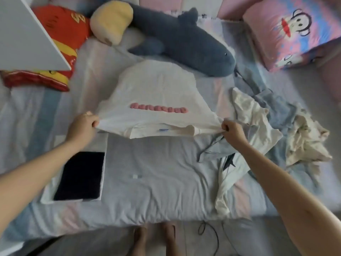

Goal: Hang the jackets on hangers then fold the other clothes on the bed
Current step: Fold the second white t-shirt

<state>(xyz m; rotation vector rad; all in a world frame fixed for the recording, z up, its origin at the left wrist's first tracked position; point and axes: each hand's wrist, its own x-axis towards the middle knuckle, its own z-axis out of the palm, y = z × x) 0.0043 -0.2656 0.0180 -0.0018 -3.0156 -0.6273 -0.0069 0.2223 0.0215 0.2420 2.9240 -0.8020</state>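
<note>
Both hands (84,124) (232,130) gripping white T-shirt (156,93) shoulders, over bed (156,182)

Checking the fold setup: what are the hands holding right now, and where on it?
The white T-shirt: the left hand grips its collar-end edge at one end, the right hand at the other.
</note>
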